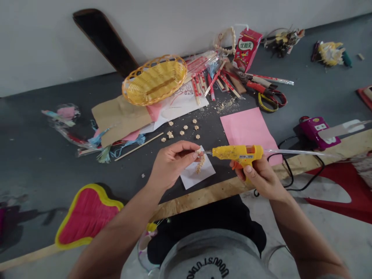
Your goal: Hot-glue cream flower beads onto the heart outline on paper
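My right hand (263, 176) grips a yellow hot glue gun (236, 153) by its handle, with fingers by the orange trigger. A clear glue stick (296, 152) sticks out of the gun's back end. The metal nozzle points left, close to the fingertips of my left hand (177, 159). Those fingertips pinch a small cream flower piece, partly hidden, and a short curved string of similar beads (200, 166) hangs below. Beneath lies a white paper square (207, 170). Just beyond, several small cream flower pieces (181, 132) are scattered on the grey table (157, 155).
A yellow woven basket (133, 91) stands at the back, near wrapped chopsticks (213, 87), scissors (269, 100) and a red drink carton (247, 50). Pink paper (250, 126) lies right of centre. A purple power socket (318, 131) with black cord is at right; a heart-shaped piece (88, 215) at left.
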`<state>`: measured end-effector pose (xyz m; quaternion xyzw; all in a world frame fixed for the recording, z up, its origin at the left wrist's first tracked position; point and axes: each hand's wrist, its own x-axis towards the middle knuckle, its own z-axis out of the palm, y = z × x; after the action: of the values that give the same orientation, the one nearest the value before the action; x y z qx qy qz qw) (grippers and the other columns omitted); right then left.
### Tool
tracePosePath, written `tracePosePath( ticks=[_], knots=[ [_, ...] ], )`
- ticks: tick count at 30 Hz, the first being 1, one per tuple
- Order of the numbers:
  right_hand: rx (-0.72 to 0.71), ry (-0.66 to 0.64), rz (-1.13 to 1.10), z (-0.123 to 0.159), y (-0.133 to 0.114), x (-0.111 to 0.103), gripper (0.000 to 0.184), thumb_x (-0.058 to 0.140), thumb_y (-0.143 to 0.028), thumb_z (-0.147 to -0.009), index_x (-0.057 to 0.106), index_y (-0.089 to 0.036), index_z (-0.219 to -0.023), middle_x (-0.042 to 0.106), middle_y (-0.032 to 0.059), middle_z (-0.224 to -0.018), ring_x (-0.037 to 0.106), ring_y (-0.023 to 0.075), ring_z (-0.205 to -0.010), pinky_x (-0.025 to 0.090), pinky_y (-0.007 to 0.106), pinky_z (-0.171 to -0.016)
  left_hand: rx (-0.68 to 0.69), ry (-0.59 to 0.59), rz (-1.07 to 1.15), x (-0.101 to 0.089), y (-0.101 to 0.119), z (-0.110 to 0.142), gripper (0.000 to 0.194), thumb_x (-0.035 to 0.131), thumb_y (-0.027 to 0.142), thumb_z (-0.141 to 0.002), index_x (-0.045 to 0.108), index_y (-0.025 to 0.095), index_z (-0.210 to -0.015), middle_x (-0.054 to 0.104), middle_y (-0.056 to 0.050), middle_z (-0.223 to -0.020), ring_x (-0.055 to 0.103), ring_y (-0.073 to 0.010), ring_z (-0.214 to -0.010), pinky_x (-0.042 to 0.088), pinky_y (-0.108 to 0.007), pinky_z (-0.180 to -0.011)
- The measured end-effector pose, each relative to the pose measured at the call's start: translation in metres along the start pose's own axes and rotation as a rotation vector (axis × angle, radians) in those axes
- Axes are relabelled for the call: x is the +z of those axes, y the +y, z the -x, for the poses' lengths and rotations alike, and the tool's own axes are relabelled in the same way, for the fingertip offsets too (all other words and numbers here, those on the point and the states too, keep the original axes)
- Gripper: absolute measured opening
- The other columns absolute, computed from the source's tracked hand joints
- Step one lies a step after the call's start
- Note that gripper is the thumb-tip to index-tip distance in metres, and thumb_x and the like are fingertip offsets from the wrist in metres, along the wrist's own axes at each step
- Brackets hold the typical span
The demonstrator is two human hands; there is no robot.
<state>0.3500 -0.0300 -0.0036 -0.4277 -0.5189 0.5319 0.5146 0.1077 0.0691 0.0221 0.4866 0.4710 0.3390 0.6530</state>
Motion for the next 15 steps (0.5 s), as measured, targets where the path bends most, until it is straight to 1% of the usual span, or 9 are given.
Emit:
tracePosePath(
  ticks=[2,4,7,12,15],
  knots=[
    [0.022,-0.027,0.039,0.0012,0.0014,-0.0008,0.019,0.047,-0.037,-0.103,0.051,-0.025,-0.116,0.066,0.0062,-0.099,0.055,0.0124,-0.066,0.049,0.030,-0.057,0.076,-0.005,-0.082,-0.0012,0.0002,0.0010,0.016,0.081,0.029,-0.077,0.078,0.020,-0.090,0.073,-0.004,-0.090,0.068,-0.0122,-0.077,0.056,-0.022,-0.071],
    [0.032,-0.029,0.055,0.0016,0.0017,-0.0013,0.018,0.047,-0.038,-0.103,0.053,-0.024,-0.114,0.066,0.0065,-0.099,0.055,0.0124,-0.067,0.049,0.029,-0.057,0.117,-0.009,-0.132,-0.0013,0.0013,0.0021,0.015,0.080,0.029,-0.077,0.078,0.021,-0.090,0.072,-0.004,-0.092,0.065,-0.0116,-0.079,0.054,-0.021,-0.070],
    [0.017,-0.013,0.022,0.0014,0.0005,0.0002,0.018,0.048,-0.036,-0.102,0.049,-0.027,-0.118,0.066,0.0048,-0.101,0.054,0.0112,-0.066,0.049,0.028,-0.057,0.094,0.005,-0.120,0.0005,0.0034,0.0035,0.020,0.081,0.029,-0.075,0.077,0.022,-0.094,0.072,-0.002,-0.088,0.065,-0.0114,-0.077,0.053,-0.021,-0.070],
    [-0.007,0.004,-0.007,0.0004,-0.0013,0.0047,0.020,0.050,-0.036,-0.102,0.047,-0.027,-0.120,0.065,0.0039,-0.101,0.055,0.0102,-0.065,0.050,0.026,-0.056,0.069,0.021,-0.135,0.0033,0.0067,0.0056,0.021,0.083,0.031,-0.071,0.072,0.019,-0.085,0.073,-0.002,-0.081,0.065,-0.0122,-0.072,0.054,-0.022,-0.067],
    [-0.003,-0.003,0.014,0.0004,-0.0007,0.0050,0.019,0.049,-0.038,-0.102,0.048,-0.027,-0.117,0.065,0.0041,-0.099,0.055,0.0103,-0.065,0.049,0.025,-0.054,0.066,0.014,-0.191,0.0036,0.0091,0.0079,0.021,0.081,0.032,-0.072,0.074,0.019,-0.086,0.074,-0.003,-0.083,0.066,-0.0123,-0.072,0.055,-0.022,-0.067]
  ],
)
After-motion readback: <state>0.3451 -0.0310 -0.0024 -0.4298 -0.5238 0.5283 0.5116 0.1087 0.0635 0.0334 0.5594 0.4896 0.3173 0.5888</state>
